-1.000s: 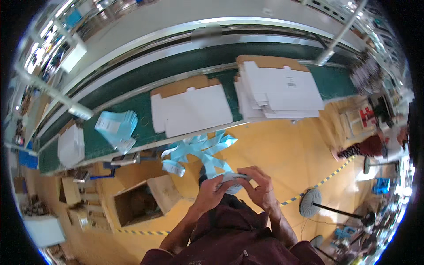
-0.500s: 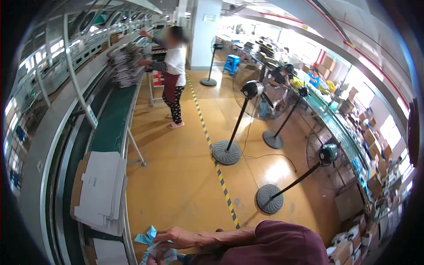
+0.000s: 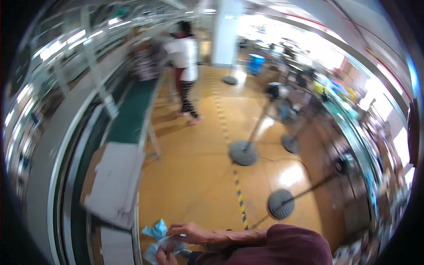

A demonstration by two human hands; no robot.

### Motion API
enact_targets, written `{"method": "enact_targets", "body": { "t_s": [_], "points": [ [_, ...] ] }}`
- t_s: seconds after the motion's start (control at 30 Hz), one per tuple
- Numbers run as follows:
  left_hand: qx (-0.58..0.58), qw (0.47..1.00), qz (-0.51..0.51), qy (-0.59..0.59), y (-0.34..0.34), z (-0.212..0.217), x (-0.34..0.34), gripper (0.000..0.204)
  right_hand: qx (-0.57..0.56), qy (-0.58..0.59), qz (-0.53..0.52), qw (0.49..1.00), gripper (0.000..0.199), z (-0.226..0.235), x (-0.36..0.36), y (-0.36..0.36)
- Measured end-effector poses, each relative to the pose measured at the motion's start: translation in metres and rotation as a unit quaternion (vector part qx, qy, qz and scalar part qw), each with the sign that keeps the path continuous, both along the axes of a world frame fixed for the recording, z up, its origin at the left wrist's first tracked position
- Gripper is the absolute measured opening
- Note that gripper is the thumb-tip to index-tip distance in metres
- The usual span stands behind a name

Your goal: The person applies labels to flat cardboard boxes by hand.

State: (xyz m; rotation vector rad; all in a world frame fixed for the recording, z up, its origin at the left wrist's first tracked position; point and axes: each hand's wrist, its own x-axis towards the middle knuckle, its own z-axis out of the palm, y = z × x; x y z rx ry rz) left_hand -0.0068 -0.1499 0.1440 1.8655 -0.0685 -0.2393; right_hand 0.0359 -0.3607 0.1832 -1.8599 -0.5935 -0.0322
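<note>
Low in the picture, my right hand point(image 3: 187, 231) reaches in from the right under a maroon sleeve point(image 3: 291, 247). Its fingers are closed on a crumpled light-blue sheet point(image 3: 155, 230), thin and soft-looking, whose exact kind I cannot make out. Just below, my left hand point(image 3: 165, 257) is closed on the lower part of the same blue material, which looks paler and somewhat see-through between the hands. Both hands are close together beside the conveyor's edge. Blur hides the fingertips, and the lower edge cuts off my left hand.
Left of my hands runs a green conveyor belt point(image 3: 130, 117) carrying flat white cardboard pieces point(image 3: 114, 179). Farther along, a person in a white top point(image 3: 187, 53) stands by a stack of flat boards point(image 3: 145, 64). Pedestal fans with round bases point(image 3: 243, 153) stand right of a striped floor line point(image 3: 239, 194).
The whole view has shifted and blurred, so the scene lies farther right. My hands remain together on the light-blue material. The person by the conveyor has lowered a raised arm.
</note>
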Motion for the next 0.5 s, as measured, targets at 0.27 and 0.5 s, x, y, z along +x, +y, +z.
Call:
{"method": "enact_targets", "body": {
  "t_s": [0.27, 0.5],
  "points": [
    [0.041, 0.973, 0.224, 0.043, -0.007, 0.024, -0.036, 0.023, -0.001, 0.028, 0.048, 0.998, 0.014, -0.002, 0.009, 0.035],
    [-0.130, 0.893, 0.407, 0.143, 0.019, 0.001, -0.081, 0.025, -0.043, -0.053, 0.203, 0.977, 0.014, -0.004, 0.028, 0.115]
  ]
}}
